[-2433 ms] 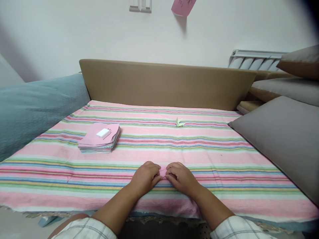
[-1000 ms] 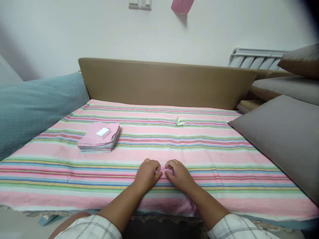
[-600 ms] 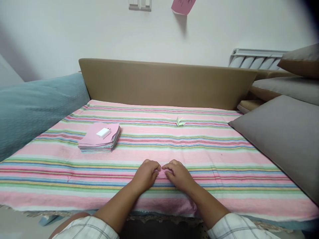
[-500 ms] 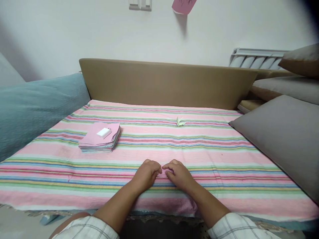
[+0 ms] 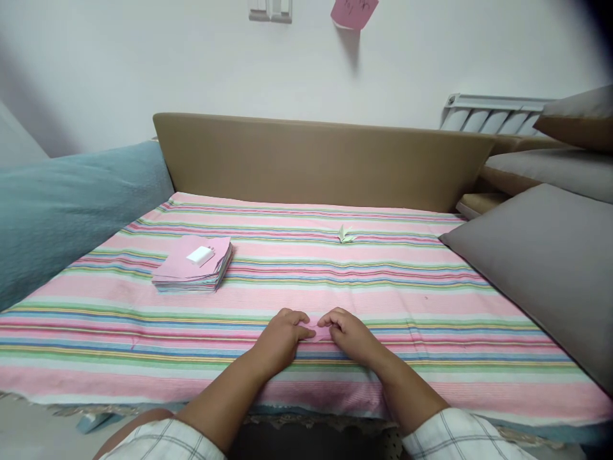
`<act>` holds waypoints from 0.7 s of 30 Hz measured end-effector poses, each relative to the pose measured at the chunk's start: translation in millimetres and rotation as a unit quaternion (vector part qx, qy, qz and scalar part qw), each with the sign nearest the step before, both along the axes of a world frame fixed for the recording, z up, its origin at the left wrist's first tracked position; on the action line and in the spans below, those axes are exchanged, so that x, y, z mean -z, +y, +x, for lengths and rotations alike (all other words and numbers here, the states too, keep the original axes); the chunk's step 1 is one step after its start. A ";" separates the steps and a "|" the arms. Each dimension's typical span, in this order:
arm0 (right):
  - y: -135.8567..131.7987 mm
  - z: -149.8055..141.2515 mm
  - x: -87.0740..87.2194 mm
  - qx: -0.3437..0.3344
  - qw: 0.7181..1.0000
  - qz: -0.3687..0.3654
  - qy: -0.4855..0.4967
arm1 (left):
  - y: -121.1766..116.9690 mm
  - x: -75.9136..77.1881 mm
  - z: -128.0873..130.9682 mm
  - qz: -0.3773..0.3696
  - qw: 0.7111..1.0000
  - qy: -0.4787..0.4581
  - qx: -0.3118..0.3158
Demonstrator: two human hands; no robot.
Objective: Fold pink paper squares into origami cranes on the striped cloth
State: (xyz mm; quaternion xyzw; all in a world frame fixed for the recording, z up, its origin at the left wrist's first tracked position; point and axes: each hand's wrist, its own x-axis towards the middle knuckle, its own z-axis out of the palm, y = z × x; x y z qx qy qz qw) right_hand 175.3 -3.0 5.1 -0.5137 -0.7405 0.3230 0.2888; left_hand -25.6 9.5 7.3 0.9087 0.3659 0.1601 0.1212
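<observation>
A small piece of pink paper (image 5: pixel 317 333) lies on the striped cloth (image 5: pixel 306 377) between my hands, partly hidden by the fingers. My left hand (image 5: pixel 283 335) is closed on its left side, with the thumb stretched over the paper. At the right side, my right hand (image 5: pixel 345 333) has its fingers curled and pinching at the paper's edge. Farther back on the cloth sits a small folded pale green paper shape (image 5: pixel 345 235). To the left is a stack of coloured paper sheets (image 5: pixel 177 268), a white charger plug (image 5: pixel 200 255) resting on its top pink sheet.
A brown backrest (image 5: pixel 316 160) runs along the rear below a white wall. Grey cushions (image 5: pixel 541 255) are piled at the right, and a blue-green covered armrest (image 5: pixel 81 198) borders the left. A pink note (image 5: pixel 353 14) hangs on the wall beside the switches (image 5: pixel 269 9).
My right hand has shifted slightly right, so the gap between my hands is wider and more pink paper shows. My left thumb has stretched out across the paper.
</observation>
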 end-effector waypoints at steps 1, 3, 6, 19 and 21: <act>-0.5 -0.7 -0.3 0.007 1.000 -0.002 -0.001 | 0.4 0.1 -0.2 -0.002 1.000 0.000 0.000; -1.5 -3.5 -0.9 0.023 1.000 0.002 -0.016 | 0.9 0.7 -0.8 -0.004 1.000 -0.005 0.003; -2.3 -9.5 -1.2 0.038 0.998 0.026 -0.052 | 0.9 1.9 -1.5 -0.002 1.000 -0.022 0.006; 1.2 -14.8 1.7 0.055 0.996 0.023 -0.071 | 2.0 2.7 -5.2 0.009 0.999 -0.024 0.032; 1.8 -12.4 2.0 0.049 0.997 0.014 -0.056 | 2.9 1.6 -6.8 0.005 0.999 -0.018 0.037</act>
